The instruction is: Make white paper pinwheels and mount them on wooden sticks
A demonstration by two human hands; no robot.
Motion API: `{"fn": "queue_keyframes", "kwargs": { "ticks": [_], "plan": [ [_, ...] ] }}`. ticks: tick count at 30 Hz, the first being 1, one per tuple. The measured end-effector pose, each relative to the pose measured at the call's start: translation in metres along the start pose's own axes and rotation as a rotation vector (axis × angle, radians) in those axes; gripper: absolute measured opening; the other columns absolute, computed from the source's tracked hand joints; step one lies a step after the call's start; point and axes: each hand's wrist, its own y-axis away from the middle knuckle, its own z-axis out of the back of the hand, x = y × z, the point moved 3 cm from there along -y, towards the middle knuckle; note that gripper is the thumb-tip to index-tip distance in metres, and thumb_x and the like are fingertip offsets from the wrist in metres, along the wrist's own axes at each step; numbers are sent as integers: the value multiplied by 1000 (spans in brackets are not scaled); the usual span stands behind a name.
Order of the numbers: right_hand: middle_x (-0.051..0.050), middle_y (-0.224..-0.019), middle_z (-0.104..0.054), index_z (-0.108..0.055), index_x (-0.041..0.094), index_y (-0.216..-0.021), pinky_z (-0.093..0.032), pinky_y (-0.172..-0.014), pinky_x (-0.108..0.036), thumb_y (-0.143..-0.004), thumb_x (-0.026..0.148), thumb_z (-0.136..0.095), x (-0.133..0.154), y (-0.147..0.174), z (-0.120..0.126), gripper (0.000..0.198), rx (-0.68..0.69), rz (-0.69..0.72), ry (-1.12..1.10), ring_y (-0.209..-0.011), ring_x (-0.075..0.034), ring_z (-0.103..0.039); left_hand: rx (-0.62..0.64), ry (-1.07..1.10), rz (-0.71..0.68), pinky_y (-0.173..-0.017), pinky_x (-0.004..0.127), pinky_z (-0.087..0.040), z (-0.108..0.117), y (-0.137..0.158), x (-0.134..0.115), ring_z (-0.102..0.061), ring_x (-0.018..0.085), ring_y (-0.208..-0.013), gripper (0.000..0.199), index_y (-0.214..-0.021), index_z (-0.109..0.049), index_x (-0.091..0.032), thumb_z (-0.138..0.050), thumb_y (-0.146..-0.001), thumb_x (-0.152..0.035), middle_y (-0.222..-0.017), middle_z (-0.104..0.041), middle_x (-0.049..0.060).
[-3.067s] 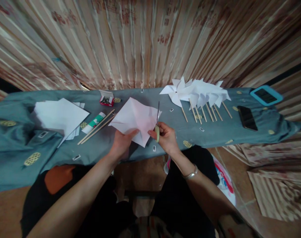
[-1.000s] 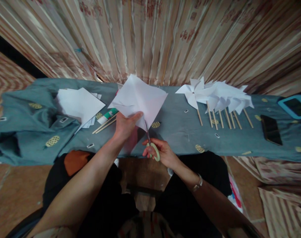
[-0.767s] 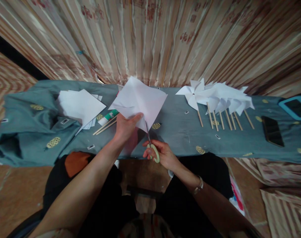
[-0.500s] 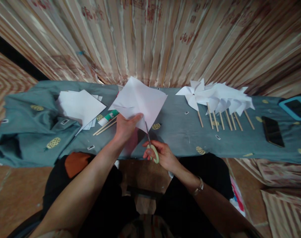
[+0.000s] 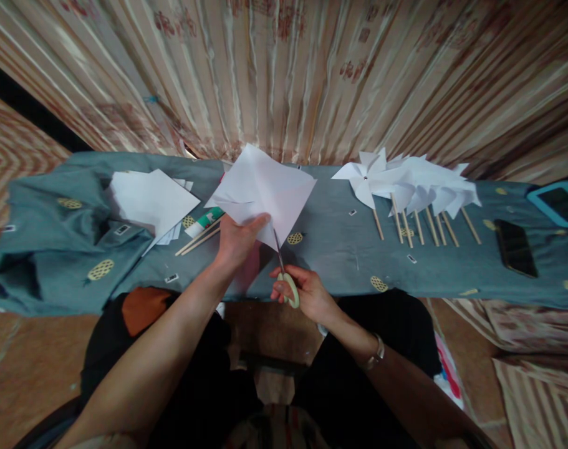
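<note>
My left hand point(image 5: 239, 240) pinches a square sheet of white paper point(image 5: 269, 178) near its front edge, thumb on top. A slit runs inward from the sheet's left corner. In my right hand point(image 5: 305, 290) is a pair of scissors point(image 5: 290, 290) with pale green handles, fingers through the loops. Its blades lie at the paper's near corner, pointing away from me. Just left of my left hand lie wooden sticks point(image 5: 199, 242) and a green and white tube point(image 5: 204, 221), both partly hidden by the hand and paper.
A stack of white paper squares point(image 5: 155, 199) lies on the left of the cloth-covered table point(image 5: 330, 262). Several white paper pinwheels point(image 5: 365, 178) on sticks lie to the right. Beyond them are a black phone point(image 5: 515, 247) and a blue-framed device point(image 5: 557, 202). A curtain point(image 5: 284, 81) hangs behind.
Almost nothing differs. The scissors and my right hand have shifted very slightly; the paper and my left hand stay in place.
</note>
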Motion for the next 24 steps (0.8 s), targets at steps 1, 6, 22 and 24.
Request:
{"fn": "queue_keyframes", "kwargs": {
  "ticks": [1, 6, 22, 24],
  "plan": [
    [2, -65, -64, -60, 18, -93, -48, -52, -24, -69, 53, -79, 0, 0, 0, 47, -4, 0, -2, -55, -11, -61, -5, 5, 4, -71, 31, -58, 0, 0, -1, -67, 18, -72, 34, -80, -65, -16, -83, -55, -31, -88, -75, 8],
    [3, -61, -66, -62, 18, -89, -45, -48, -22, -65, 52, -83, 1, 1, 1, 46, -32, -10, -23, -50, -9, -59, 11, 12, 52, -76, 35, -58, -2, 2, -6, -68, 21, -77, 31, -78, -62, -17, -80, -57, -30, -83, -73, 7],
    [-1, -68, -71, -63, 18, -90, -47, -52, -20, -70, 61, -77, 7, 3, 5, 50, 35, 30, 44, -56, -9, -61, 72, -28, 19, -71, 34, -55, -4, 7, -2, -64, 19, -70, 31, -81, -65, -15, -77, -56, -27, -77, -71, 6],
    [-1, -68, -71, -63, 18, -91, -47, -52, -21, -72, 61, -76, 6, 2, 6, 49, 40, 40, 54, -56, -10, -60, 59, -20, 9, -70, 34, -56, -4, 8, -3, -64, 19, -70, 33, -84, -65, -16, -77, -55, -27, -79, -72, 6]
  ]
}}
